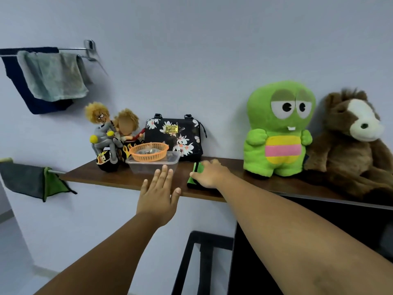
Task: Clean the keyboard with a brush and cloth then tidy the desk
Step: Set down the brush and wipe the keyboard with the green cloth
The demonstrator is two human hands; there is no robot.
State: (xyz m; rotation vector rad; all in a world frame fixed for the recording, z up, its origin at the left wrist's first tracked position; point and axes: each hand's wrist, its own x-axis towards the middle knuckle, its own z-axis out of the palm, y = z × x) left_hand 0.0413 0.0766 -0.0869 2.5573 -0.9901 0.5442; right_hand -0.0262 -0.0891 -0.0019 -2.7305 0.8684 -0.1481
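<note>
A brown wooden wall shelf runs across the middle of the view. My right hand rests on the shelf with its fingers closed around a green and black brush that lies on the wood. My left hand hovers flat, fingers spread, at the shelf's front edge, just in front of a clear plastic container. It holds nothing. A grey and green cloth hangs from a rod at the left. No keyboard is in view.
An orange basket sits on the clear container. Behind it stand dolls on a toy motorbike and a floral black bag. A green plush and a brown plush fill the shelf's right. Towels hang on a wall rail.
</note>
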